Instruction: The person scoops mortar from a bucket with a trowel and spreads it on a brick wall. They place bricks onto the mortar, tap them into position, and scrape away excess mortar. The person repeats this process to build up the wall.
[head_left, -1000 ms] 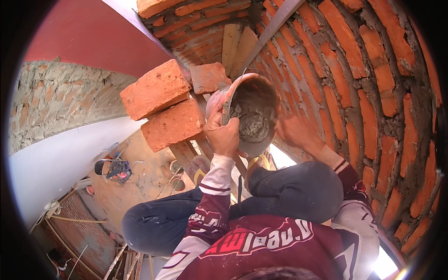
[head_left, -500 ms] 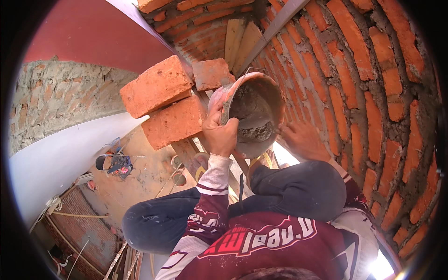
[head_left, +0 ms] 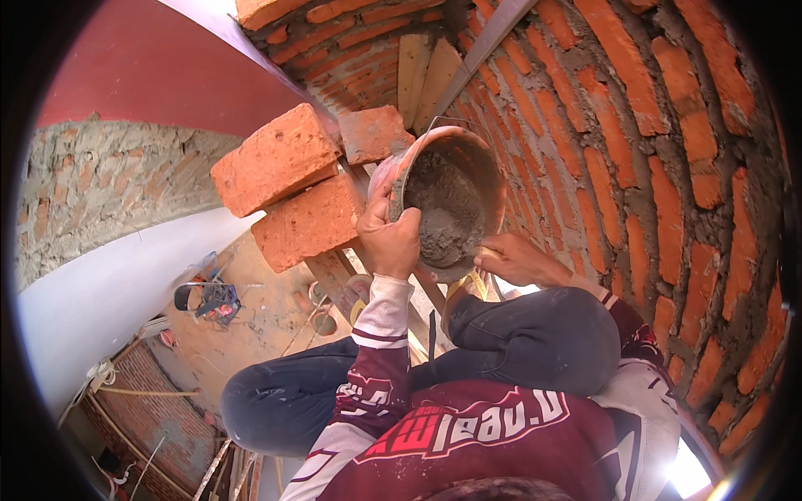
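A dirty, tilted bucket (head_left: 484, 167) holds wet grey mortar (head_left: 443, 217). My left hand (head_left: 388, 234) grips its near-left rim, thumb over the edge. At the bucket's lower right, my right hand (head_left: 514, 259) is closed on a small light handle (head_left: 487, 251), apparently a trowel's, its far end hidden in the bucket. Three loose red bricks (head_left: 296, 217) lie stacked just left of the bucket on wooden planks (head_left: 330, 275). My dark-trousered legs are bent beneath both hands.
A brick wall (head_left: 677, 217) with rough mortar joints curves along the right. A metal bar (head_left: 489, 46) and boards (head_left: 422, 75) stand at the back. Left are a red panel (head_left: 159, 67) and white wall (head_left: 100, 275). Far below lie tools (head_left: 217, 301) and cables (head_left: 104, 376) on a floor.
My right hand has moved down and left from outside the bucket to its lower rim. The mortar's surface looks stirred, and the bucket shifted slightly.
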{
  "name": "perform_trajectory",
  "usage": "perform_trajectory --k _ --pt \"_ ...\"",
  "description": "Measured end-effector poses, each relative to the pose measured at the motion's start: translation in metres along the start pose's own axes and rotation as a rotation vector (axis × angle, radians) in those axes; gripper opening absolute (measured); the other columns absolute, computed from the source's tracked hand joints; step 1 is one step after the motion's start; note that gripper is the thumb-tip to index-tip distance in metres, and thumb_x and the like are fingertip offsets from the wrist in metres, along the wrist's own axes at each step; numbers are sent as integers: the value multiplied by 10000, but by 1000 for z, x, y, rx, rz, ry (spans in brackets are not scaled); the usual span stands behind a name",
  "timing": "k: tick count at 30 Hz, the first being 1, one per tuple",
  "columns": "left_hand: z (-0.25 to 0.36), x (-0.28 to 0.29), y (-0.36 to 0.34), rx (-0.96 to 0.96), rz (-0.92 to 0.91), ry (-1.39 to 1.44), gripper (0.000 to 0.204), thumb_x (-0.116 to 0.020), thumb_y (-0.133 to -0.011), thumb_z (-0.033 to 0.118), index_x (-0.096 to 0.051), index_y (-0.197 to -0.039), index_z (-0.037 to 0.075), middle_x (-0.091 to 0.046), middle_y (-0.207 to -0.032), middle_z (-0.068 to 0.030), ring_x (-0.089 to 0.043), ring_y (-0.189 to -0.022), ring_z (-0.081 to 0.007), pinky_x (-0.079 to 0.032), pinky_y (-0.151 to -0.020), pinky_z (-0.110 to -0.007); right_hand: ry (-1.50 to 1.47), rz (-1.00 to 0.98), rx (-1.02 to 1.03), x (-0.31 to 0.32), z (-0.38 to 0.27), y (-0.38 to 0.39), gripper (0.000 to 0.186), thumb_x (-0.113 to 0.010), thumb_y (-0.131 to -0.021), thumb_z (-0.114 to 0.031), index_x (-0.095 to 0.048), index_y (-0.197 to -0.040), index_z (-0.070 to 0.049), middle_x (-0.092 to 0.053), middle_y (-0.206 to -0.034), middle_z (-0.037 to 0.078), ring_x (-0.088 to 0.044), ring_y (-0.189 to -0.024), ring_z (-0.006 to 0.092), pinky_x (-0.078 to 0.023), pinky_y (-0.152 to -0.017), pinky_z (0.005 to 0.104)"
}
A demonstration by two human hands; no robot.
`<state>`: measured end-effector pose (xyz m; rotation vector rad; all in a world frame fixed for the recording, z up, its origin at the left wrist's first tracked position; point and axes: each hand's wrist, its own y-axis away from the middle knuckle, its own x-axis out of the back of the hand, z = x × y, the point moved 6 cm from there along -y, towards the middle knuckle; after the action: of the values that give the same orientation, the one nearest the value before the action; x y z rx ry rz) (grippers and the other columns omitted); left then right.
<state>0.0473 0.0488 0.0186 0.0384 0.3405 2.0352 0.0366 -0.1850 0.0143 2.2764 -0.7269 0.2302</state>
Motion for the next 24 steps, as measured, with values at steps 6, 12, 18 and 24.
perform_trajectory --k 6,12,18,24 --pt "8 -1 6 -58 11 -87 221 -615 -744 -35 -734 -914 -110 -687 -1321 -197 -654 -1184 -207 -484 -990 -292 661 448 298 17 -12 24 281 -727 -896 -265 -695 -1094 -68 -672 -883 135 -675 -778 327 -513 -663 466" --pt "9 -6 5 -129 -13 -139 446 -566 -776 -59 -715 -1197 -78 -687 -1305 -86 -647 -1073 -101 -495 -938 -249 662 528 138 65 -18 34 239 -699 -903 -260 -701 -1042 -66 -630 -822 152 -654 -756 373 -511 -665 495" --pt "7 -12 6 -156 18 -167 473 -568 -775 -65 -692 -1231 -88 -675 -1317 -78 -636 -1123 -104 -489 -969 -267 492 103 -87 35 -14 -1 308 -656 -938 -294 -691 -920 11 -655 -737 236 -671 -711 417 -513 -677 524" --pt "0 -6 2 -101 36 -111 443 -568 -784 -68 -655 -1218 -73 -709 -1196 -60 -650 -1040 -101 -496 -941 -254 -5 -44 -52 1 -11 -3 368 -658 -958 -318 -673 -879 42 -616 -675 206 -642 -622 306 -467 -627 478"
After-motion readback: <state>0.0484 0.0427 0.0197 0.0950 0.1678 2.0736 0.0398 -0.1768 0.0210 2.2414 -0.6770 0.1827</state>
